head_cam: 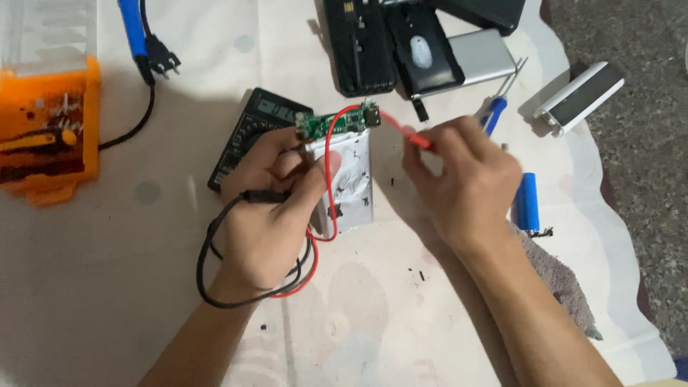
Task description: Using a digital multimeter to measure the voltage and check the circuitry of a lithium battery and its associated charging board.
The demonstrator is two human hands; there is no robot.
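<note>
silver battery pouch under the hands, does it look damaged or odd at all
Yes. The silver battery pouch looks scuffed and wrinkled, with dark marks on its face, and small black specks lie scattered on the white cloth nearby.

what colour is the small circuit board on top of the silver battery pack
Green, seen in the head view: the circuit board.

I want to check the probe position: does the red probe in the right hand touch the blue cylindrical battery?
No, the red probe in the right hand points at the green circuit board, while the blue cylindrical battery lies apart.
</note>
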